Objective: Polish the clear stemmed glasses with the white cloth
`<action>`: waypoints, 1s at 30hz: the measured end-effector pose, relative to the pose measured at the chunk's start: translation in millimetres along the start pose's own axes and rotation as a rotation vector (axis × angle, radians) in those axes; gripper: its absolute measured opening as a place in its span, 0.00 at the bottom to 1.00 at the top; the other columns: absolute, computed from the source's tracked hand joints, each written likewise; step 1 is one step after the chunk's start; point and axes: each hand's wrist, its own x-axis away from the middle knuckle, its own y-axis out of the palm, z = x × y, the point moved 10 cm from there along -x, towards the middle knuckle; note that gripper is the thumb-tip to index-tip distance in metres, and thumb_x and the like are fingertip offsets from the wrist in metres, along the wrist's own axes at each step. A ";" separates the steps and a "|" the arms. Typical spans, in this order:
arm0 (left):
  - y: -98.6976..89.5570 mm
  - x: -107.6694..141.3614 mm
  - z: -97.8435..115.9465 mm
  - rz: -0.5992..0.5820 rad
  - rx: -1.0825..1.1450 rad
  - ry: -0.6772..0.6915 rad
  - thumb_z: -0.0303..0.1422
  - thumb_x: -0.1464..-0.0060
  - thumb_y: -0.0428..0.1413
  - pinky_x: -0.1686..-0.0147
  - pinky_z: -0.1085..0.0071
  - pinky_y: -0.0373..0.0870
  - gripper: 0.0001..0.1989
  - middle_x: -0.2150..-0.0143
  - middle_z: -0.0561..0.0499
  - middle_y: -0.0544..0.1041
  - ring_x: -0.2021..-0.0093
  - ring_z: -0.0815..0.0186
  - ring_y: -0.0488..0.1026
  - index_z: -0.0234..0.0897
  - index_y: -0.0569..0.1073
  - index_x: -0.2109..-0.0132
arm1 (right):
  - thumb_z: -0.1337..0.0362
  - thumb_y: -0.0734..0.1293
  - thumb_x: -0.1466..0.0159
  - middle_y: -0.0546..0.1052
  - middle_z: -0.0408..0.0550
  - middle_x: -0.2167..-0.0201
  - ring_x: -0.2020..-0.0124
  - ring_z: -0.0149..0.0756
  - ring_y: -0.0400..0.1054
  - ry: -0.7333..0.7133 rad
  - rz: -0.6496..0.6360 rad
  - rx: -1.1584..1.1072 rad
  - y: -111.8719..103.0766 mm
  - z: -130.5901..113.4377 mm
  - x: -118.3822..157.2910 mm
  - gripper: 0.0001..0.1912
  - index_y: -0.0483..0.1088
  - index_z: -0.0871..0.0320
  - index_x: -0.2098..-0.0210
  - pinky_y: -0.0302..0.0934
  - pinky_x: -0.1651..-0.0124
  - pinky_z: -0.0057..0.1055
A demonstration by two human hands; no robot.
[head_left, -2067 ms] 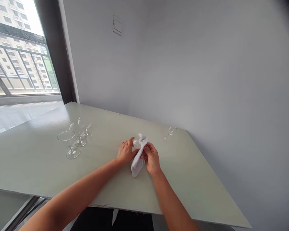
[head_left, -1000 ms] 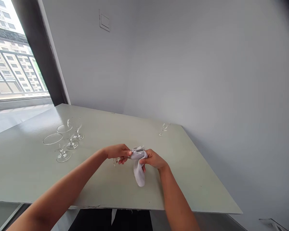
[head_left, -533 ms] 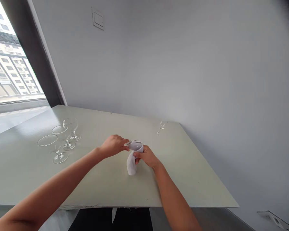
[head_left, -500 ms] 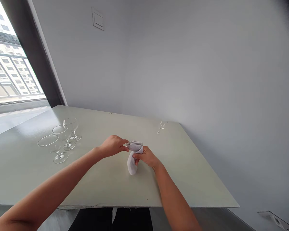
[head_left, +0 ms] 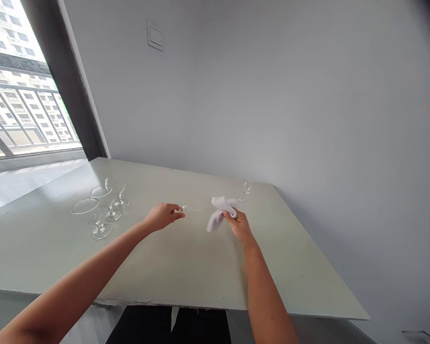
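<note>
Pinching a small clear glass (head_left: 189, 208) sideways in the left hand (head_left: 163, 216), kinda blurry. Gripping a bunched white cloth (head_left: 220, 220) in the right hand (head_left: 241, 225), well apart from the left. Just beyond the right hand, on the table (head_left: 186, 267), another little glass (head_left: 248, 188). Out left of the left hand, three stemmed glasses (head_left: 101, 231), all upright.

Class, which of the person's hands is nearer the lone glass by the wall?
Right hand: gripping the white cloth, it is just this side of the lone glass. The left hand is farther leftward.
</note>
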 end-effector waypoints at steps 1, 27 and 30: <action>-3.2 -0.8 1.0 0.041 -0.055 0.005 0.52 0.50 0.46 0.78 0.75 0.54 0.22 0.75 0.53 0.72 0.76 0.68 0.66 0.41 0.73 0.63 | 0.55 0.60 0.39 0.74 0.46 0.64 0.59 0.41 0.65 -0.060 0.006 0.070 6.7 -9.0 1.8 0.15 0.72 0.51 0.57 0.58 0.58 0.37; 33.6 -7.4 81.9 0.396 -0.006 0.222 0.34 0.44 0.47 0.71 0.75 0.61 0.23 0.71 0.55 0.71 0.72 0.70 0.67 0.42 0.58 0.41 | 0.46 0.57 0.39 0.72 0.47 0.54 0.52 0.40 0.65 0.308 0.027 -0.965 69.1 32.0 -2.0 0.21 0.68 0.53 0.57 0.63 0.55 0.38; 34.7 -8.9 96.3 0.517 -0.018 0.242 0.25 0.48 0.46 0.67 0.71 0.66 0.26 0.58 0.47 0.70 0.64 0.66 0.69 0.40 0.59 0.41 | 0.45 0.56 0.39 0.71 0.46 0.52 0.51 0.39 0.63 0.233 0.088 -0.889 67.4 24.7 1.8 0.22 0.67 0.51 0.55 0.62 0.54 0.37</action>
